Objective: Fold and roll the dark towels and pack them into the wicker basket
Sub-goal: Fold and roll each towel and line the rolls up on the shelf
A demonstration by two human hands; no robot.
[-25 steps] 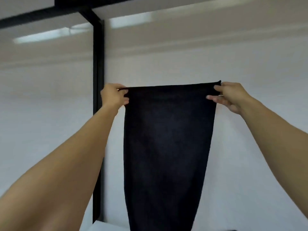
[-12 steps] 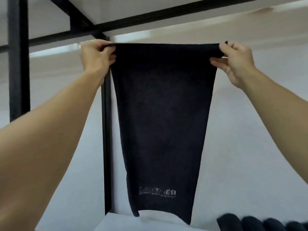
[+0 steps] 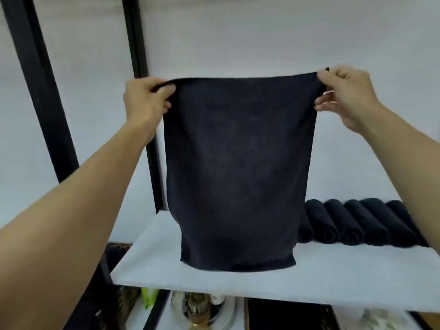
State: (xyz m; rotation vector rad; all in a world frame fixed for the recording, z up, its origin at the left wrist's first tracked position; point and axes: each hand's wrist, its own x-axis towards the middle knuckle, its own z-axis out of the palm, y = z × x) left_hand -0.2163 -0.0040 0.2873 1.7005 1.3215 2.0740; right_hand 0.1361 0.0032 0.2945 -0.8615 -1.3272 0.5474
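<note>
**Towel held up before folding.** We hold the dark towel (image 3: 238,167) by its two upper corners so that it hangs flat, its lower hem meeting the white tabletop (image 3: 333,282). Held this way, we judge, the cloth can be laid down without creases for the first fold. The left hand (image 3: 145,98) grips the upper left corner, fingers and thumb curled round the hem. The right hand (image 3: 345,94) pinches the upper right corner, its lower fingers loosely bent beneath. Both forearms reach forward and upward, well apart, which draws the top edge taut and nearly level. A row of rolled towels (image 3: 352,222) lies side by side at the right rear of the tabletop (awaiting packing, we suppose). A dark woven object (image 3: 116,251) below the tabletop's left edge may be the wicker basket; we cannot tell.
</note>
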